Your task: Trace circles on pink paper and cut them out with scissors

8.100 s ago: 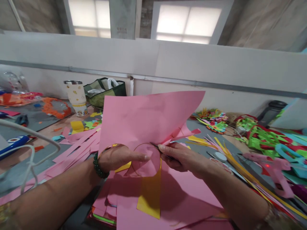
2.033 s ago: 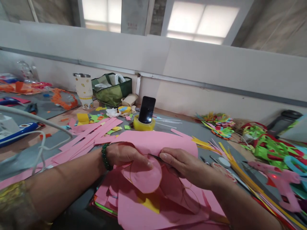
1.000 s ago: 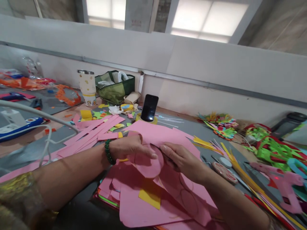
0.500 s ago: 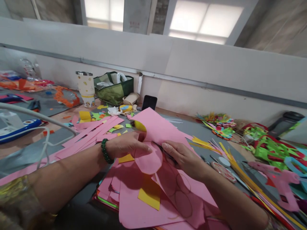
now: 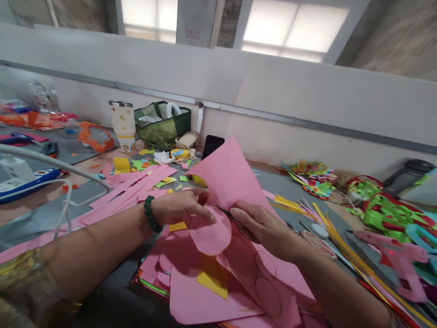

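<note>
My left hand (image 5: 186, 207), with a green bead bracelet (image 5: 152, 214) on its wrist, pinches a pink paper sheet (image 5: 232, 175) beside a rounded, partly cut-out piece (image 5: 210, 234). In my right hand (image 5: 262, 228) is a pair of scissors (image 5: 223, 210). Only a dark stretch of blade shows at the paper; the handles are hidden by my fingers. Circles are drawn in outline on the pink paper hanging below. Under both hands lies a stack of pink sheets (image 5: 201, 305) with a yellow paper piece (image 5: 215, 278) on top.
Pink strips (image 5: 136, 184) and small coloured scraps lie on the left. Behind them stand a tumbler (image 5: 123, 125), a green bag (image 5: 164, 130) and a phone (image 5: 212, 146). On the right are a pink glue gun (image 5: 399, 255), yellow strips and a paper flower (image 5: 317, 187).
The sheet's upper corner has swung up and to the right, partly covering the yellow object behind. The rounded piece has dropped slightly. Both hands keep their hold in nearly the same place.
</note>
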`<state>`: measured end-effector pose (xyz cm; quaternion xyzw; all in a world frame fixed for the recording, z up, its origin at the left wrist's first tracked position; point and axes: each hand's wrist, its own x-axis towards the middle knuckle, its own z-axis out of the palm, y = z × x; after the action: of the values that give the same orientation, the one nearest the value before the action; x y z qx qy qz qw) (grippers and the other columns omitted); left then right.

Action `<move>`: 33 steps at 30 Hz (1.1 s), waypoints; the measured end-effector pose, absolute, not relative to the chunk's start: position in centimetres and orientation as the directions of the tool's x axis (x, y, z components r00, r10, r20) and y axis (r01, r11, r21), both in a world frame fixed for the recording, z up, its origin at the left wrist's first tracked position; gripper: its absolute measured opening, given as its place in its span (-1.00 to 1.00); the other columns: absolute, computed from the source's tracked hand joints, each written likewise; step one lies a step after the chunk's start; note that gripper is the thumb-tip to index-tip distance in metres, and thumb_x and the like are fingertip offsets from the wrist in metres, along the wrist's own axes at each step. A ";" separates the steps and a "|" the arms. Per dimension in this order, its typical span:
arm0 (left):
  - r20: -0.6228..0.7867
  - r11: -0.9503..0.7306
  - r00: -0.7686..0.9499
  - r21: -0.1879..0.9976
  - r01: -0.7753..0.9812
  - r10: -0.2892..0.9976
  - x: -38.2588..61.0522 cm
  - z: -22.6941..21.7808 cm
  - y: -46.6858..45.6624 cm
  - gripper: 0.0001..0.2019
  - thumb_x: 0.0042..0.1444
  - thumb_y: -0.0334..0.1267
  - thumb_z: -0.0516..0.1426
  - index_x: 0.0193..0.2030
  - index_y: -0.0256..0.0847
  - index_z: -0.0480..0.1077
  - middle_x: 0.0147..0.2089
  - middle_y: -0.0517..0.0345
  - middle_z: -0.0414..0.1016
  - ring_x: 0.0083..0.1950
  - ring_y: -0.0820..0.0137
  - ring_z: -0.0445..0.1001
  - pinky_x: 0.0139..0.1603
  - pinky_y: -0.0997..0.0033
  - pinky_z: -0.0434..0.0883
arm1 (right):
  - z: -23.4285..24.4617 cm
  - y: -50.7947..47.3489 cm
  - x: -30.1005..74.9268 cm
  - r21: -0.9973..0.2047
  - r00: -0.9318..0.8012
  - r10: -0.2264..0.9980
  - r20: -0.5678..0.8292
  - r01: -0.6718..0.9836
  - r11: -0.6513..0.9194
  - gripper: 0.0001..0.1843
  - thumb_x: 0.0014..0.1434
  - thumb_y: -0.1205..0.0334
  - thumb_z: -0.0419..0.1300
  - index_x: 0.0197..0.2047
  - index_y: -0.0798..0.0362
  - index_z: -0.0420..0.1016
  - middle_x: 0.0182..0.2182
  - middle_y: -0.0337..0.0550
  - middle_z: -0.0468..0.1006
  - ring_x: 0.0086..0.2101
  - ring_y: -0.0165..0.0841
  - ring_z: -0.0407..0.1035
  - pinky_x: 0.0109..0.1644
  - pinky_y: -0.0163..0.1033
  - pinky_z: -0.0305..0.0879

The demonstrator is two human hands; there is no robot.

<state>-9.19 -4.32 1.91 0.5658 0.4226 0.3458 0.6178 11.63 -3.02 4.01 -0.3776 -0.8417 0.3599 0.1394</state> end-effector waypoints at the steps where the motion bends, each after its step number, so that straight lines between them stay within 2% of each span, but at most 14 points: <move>1: -0.131 0.118 0.400 0.991 0.058 0.907 -9.2 1.9 -4.3 -0.69 -0.28 -0.30 0.28 -0.55 -0.21 0.16 -0.56 0.38 0.16 -0.55 0.59 0.15 -0.54 0.52 0.08 | 4.1 -3.1 11.6 -0.706 -0.676 0.736 -0.039 0.540 0.458 -0.57 0.31 -0.07 -0.12 -0.45 0.06 0.20 -0.59 -0.34 0.17 -0.56 -0.49 0.03 -0.51 -0.33 0.04; 9: -0.121 0.065 0.408 0.987 0.150 0.905 -9.4 1.5 -4.4 -0.71 -0.28 -0.26 0.30 -0.52 -0.20 0.23 -0.53 0.34 0.23 -0.52 0.53 0.22 -0.52 0.51 0.13 | 4.3 -3.4 11.4 -0.681 -0.667 0.742 -0.061 0.571 0.458 -0.59 0.31 -0.04 -0.10 -0.41 0.08 0.28 -0.58 -0.33 0.18 -0.54 -0.48 0.06 -0.48 -0.33 0.03; 21: -0.048 -0.088 0.372 0.937 0.339 0.927 -9.4 2.3 -4.8 -0.70 -0.30 -0.21 0.28 -0.60 -0.20 0.18 -0.58 0.36 0.12 -0.54 0.53 0.10 -0.56 0.48 0.03 | 4.2 -3.7 11.2 -0.654 -0.680 0.730 -0.070 0.584 0.481 -0.59 0.31 -0.03 -0.09 -0.41 0.08 0.29 -0.58 -0.32 0.20 -0.56 -0.50 0.04 -0.50 -0.35 0.01; 29: -0.058 -0.091 0.420 0.940 0.327 0.905 -9.3 2.1 -4.9 -0.73 -0.21 -0.29 0.24 -0.63 -0.21 0.16 -0.60 0.36 0.10 -0.57 0.57 0.07 -0.59 0.50 0.01 | 4.1 -3.7 11.4 -0.690 -0.701 0.710 -0.071 0.549 0.473 -0.56 0.29 -0.08 -0.07 -0.45 0.07 0.24 -0.59 -0.34 0.17 -0.56 -0.51 0.03 -0.51 -0.36 -0.01; 33: -0.049 -0.080 0.429 0.957 0.279 0.902 -9.3 2.1 -4.7 -0.73 -0.21 -0.28 0.27 -0.58 -0.22 0.20 -0.58 0.36 0.14 -0.55 0.57 0.09 -0.57 0.51 0.03 | 3.8 -3.5 11.3 -0.689 -0.686 0.728 -0.017 0.535 0.488 -0.56 0.30 -0.07 -0.08 -0.47 0.06 0.21 -0.60 -0.35 0.16 -0.57 -0.50 0.02 -0.52 -0.36 -0.02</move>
<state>-9.32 -4.66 2.09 0.6699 0.4408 0.3022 0.5153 11.30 -3.51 3.77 -0.3709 -0.8512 0.3439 0.1401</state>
